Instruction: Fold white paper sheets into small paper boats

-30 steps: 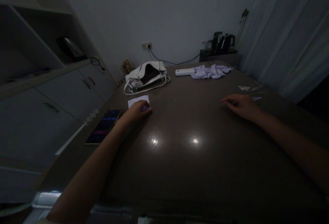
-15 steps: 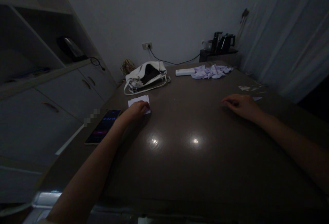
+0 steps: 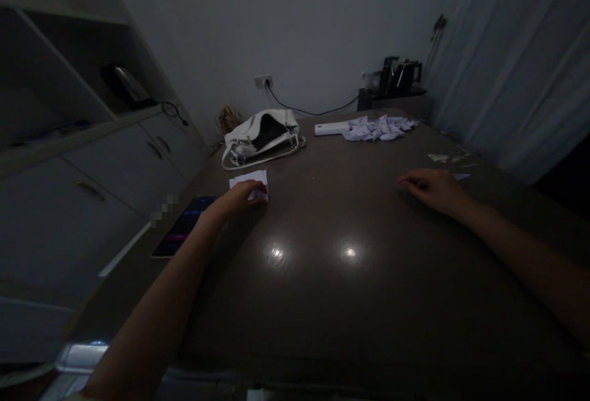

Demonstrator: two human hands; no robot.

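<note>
- At the far left, a pale cabinet (image 3: pixel 101 161) bears metal handles; on its ledge sits a dark appliance (image 3: pixel 126 88) with a shiny side, a thin black cable lying near it.
- A phone (image 3: pixel 182 229) lies face up on the brown counter (image 3: pixel 322 303), its right side partly covered by the left forearm. Its lit screen shows a row of blue characters, too dim and blurred to read, and a pink bar lower down whose lettering is also illegible.
- The left hand (image 3: pixel 239 198) is curled at the near side of a small stack of white paper (image 3: pixel 249 177); paper shows between thumb and fingers. Whether it grips a sheet cannot be told.
- Behind the paper stands a white bag (image 3: pixel 249 131), its mouth gaping; any label is too dark to make out.
- A wall socket (image 3: pixel 260 81) holds a plug, whose black cord (image 3: pixel 306 112) runs right along the wall.
- Farther back on the counter, a white handle (image 3: pixel 332 129) meets a cluster of folded pale paper pieces (image 3: pixel 380 129).
- A black kettle (image 3: pixel 405 77) stands in the corner, its markings too small to read.
- The right hand (image 3: pixel 428 186) rests on the counter, fingers loosely bent; whether they pinch anything cannot be told.
- Just beyond its wrist lies a pointed paper piece (image 3: pixel 461 176), with pale scraps (image 3: pixel 439 158) behind.
</note>
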